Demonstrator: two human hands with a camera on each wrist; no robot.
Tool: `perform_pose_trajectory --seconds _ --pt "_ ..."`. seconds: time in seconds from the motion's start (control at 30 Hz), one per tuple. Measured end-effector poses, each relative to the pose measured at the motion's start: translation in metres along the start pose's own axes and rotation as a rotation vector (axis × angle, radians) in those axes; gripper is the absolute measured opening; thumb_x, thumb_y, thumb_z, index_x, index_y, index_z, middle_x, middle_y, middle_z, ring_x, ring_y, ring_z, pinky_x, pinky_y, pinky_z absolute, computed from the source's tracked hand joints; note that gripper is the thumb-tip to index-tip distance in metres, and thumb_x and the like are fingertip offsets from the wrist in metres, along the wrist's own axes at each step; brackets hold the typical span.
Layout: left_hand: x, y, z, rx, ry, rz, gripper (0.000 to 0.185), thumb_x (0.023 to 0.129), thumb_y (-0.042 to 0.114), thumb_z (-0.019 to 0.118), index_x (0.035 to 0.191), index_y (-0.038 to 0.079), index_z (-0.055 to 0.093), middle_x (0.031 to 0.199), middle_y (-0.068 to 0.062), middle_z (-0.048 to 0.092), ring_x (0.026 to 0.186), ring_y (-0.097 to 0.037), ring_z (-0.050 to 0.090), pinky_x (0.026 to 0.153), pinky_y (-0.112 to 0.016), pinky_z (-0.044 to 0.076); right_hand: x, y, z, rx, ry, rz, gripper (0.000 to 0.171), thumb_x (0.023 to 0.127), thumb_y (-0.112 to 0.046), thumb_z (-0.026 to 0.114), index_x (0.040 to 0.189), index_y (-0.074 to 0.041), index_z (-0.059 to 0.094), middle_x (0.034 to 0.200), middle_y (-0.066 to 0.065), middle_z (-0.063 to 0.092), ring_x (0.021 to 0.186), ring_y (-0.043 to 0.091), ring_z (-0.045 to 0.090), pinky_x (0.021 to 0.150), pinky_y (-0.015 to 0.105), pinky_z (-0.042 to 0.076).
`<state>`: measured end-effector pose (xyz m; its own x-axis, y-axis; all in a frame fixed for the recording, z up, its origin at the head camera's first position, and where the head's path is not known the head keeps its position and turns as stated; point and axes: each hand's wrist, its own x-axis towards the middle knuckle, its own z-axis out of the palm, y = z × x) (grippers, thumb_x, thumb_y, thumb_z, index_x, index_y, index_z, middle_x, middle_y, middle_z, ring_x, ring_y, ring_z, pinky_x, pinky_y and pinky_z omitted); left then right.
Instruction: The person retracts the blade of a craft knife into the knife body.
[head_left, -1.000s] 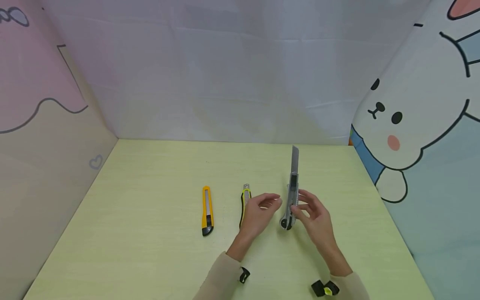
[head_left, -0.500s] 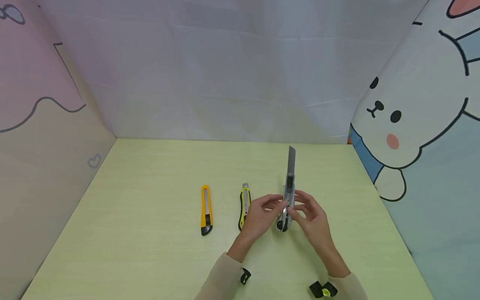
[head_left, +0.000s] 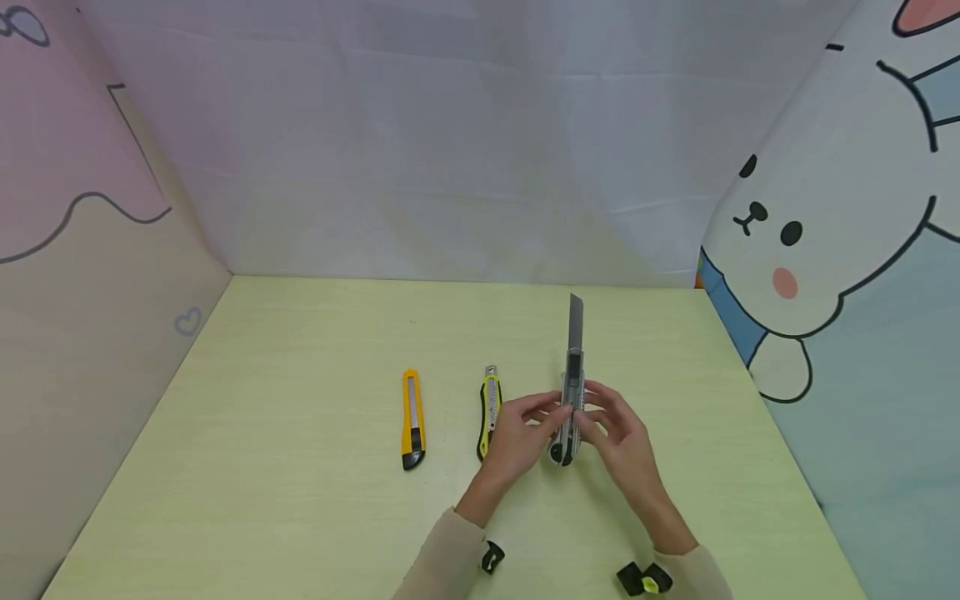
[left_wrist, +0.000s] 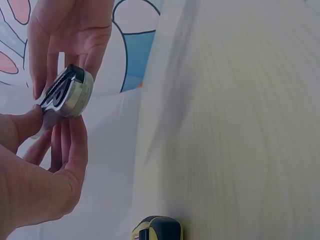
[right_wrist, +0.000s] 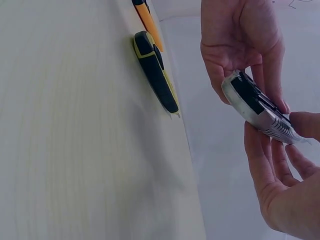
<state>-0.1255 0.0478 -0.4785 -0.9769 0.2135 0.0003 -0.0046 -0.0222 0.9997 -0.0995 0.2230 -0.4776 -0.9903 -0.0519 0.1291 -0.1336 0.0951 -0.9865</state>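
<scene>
A silver and black utility knife [head_left: 573, 383] is held up off the table between both hands, its long grey blade [head_left: 576, 323] extended and pointing away. My left hand [head_left: 517, 432] pinches the handle from the left side with thumb and fingers. From the right, my right hand [head_left: 624, 435] also pinches it, thumb close to the other thumb. In the left wrist view the knife's rounded butt end [left_wrist: 75, 95] faces the camera. The right wrist view shows the ribbed side of the handle [right_wrist: 262, 111] between the fingers of both hands.
A yellow utility knife [head_left: 413, 421] with a black end lies on the pale wooden table [head_left: 285, 433]. Beside my left hand lies a yellow-green and black utility knife [head_left: 490, 408], its lower part partly covered by the hand. Printed cloth walls [head_left: 450, 167] enclose the table.
The silver utility knife has shifted left with my right hand. My left hand, apart from it a second ago, now pinches its handle too. The blade stays extended.
</scene>
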Motion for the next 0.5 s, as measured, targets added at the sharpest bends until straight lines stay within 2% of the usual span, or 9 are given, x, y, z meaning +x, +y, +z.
perform_pose_trajectory --seconds 0.13,0.2,0.5 --pt "-0.0012 -0.0001 0.0011 -0.033 0.016 -0.016 0.033 0.094 0.024 0.078 0.123 0.008 0.076 0.100 -0.002 0.075 0.084 -0.010 0.067 0.074 -0.043 0.062 0.0014 -0.0004 -0.0015 -0.036 0.010 0.021 0.041 0.104 -0.009 0.061 0.143 -0.002 0.053 0.128 0.012 0.061 0.101 0.012 0.068 0.082 0.032 0.061" --pt "-0.0016 -0.0010 0.0016 -0.041 0.019 -0.019 0.032 0.093 0.024 0.078 0.122 0.009 0.076 0.100 -0.002 0.076 0.084 -0.011 0.067 0.075 -0.045 0.062 0.0025 -0.0012 -0.0024 -0.057 0.018 0.037 0.038 0.105 -0.013 0.060 0.141 -0.002 0.055 0.128 0.011 0.062 0.104 0.012 0.069 0.083 0.032 0.061" --pt "-0.0048 -0.0034 0.0026 -0.055 0.004 -0.019 0.029 0.093 0.022 0.078 0.120 0.010 0.077 0.100 -0.003 0.075 0.087 -0.012 0.067 0.072 -0.029 0.060 0.0079 -0.0052 -0.0052 -0.073 0.038 0.094 0.035 0.107 -0.022 0.057 0.134 0.001 0.059 0.118 -0.003 0.068 0.107 0.010 0.068 0.085 0.034 0.060"
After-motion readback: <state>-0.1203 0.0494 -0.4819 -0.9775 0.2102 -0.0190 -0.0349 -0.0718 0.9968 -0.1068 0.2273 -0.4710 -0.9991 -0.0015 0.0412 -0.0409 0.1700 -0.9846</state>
